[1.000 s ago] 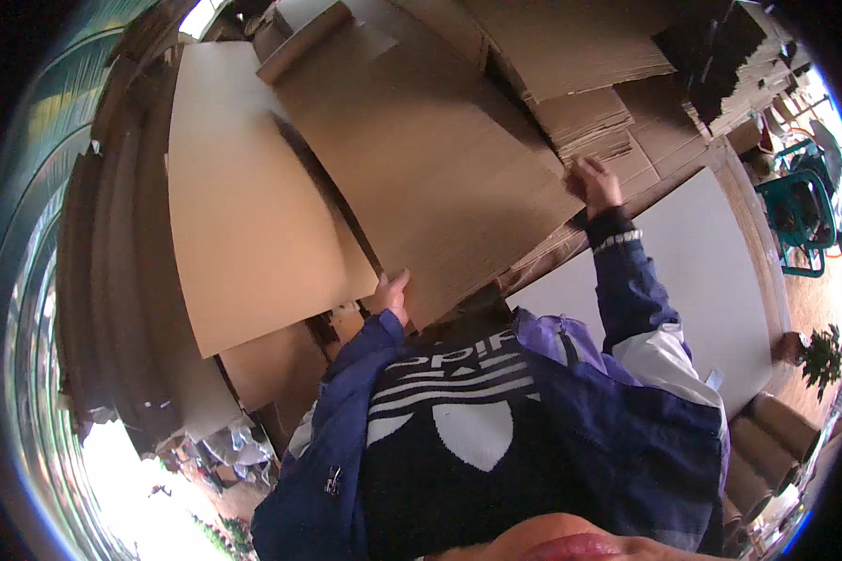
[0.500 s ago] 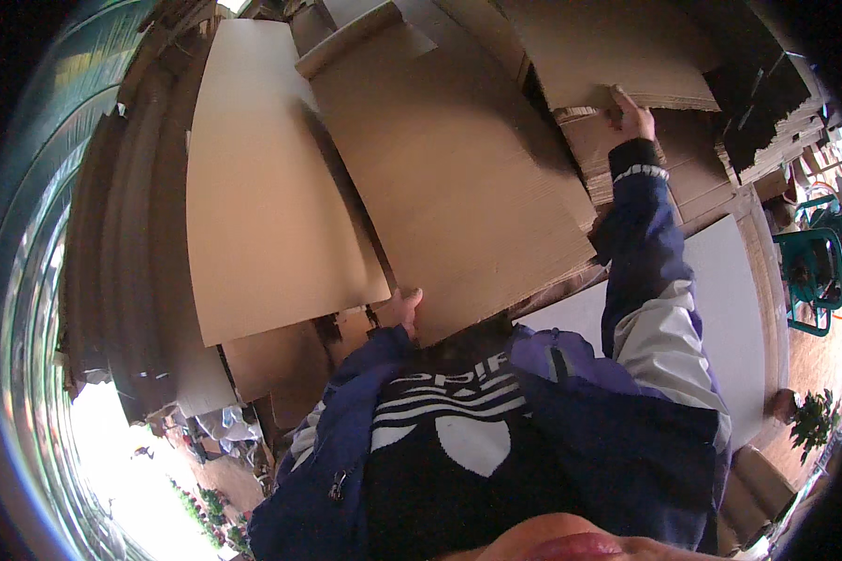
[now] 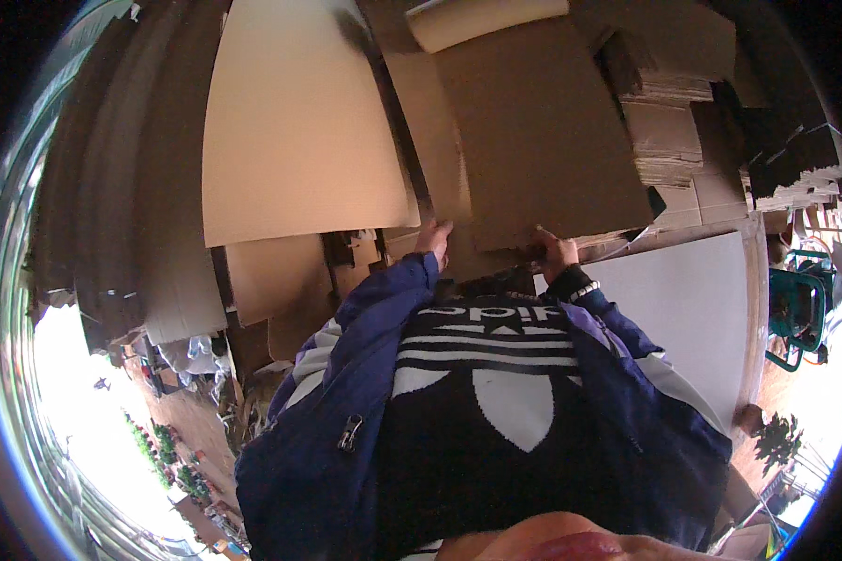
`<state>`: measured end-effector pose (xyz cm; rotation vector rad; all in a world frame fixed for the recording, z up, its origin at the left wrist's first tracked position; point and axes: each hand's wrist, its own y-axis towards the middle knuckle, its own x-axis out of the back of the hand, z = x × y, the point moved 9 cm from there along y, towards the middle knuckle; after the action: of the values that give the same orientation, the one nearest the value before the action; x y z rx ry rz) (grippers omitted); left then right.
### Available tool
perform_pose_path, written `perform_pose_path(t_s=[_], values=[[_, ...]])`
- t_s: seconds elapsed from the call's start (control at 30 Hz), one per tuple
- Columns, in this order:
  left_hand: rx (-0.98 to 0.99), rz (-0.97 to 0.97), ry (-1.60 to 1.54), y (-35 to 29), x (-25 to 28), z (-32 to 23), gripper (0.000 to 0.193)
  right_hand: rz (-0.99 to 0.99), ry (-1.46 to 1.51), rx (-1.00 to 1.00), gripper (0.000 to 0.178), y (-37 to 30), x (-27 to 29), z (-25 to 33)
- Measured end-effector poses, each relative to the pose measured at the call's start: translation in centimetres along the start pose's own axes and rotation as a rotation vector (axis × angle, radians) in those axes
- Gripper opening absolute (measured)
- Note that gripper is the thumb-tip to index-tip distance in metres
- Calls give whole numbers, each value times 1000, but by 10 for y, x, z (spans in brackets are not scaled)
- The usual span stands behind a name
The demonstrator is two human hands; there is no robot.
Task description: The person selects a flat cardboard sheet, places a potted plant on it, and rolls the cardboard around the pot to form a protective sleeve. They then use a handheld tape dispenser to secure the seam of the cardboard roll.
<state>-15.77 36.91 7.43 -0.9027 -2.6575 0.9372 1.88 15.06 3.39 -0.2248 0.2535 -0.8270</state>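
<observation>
A wide brown cardboard sheet (image 3: 552, 131) lies in front of me, with a curled flap (image 3: 491, 21) along its far end. My right hand (image 3: 559, 251) grips its near edge, the thumb on top and the other fingers hidden below. To the left, my left hand (image 3: 434, 241) is closed at the near corner of a lighter cardboard strip (image 3: 447, 159); whether this belongs to the same sheet or one underneath, I cannot tell. Beside that hand, a paler tan cardboard sheet (image 3: 304, 140) rests farther left.
Several upright cardboard sheets (image 3: 103, 178) stand at the left. Stacked cardboard (image 3: 664, 140) fills the back right. A white board (image 3: 674, 313) lies to my right. Beyond it are a green metal-framed object (image 3: 797, 307) and a leafy plant (image 3: 778, 441).
My right hand has left the cardboard at the far right and come back to the near edge of the middle sheet. That sheet now sits turned, its flap farther right.
</observation>
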Motion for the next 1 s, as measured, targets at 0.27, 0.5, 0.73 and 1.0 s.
perform_pose_path(t_s=[0.27,0.5,0.73,1.0], values=[[227,-79,-71,4,20,34,41,256,-574,46,27,12,-53,-55],[161,64,-162,39,28,57,28,96,-518,-23,31,1,-47,-27],[232,-7,-195,28,29,51,32,-344,-164,251,30,29,5,98],[282,55,-247,10,-6,26,31,-638,502,531,28,132,186,216]])
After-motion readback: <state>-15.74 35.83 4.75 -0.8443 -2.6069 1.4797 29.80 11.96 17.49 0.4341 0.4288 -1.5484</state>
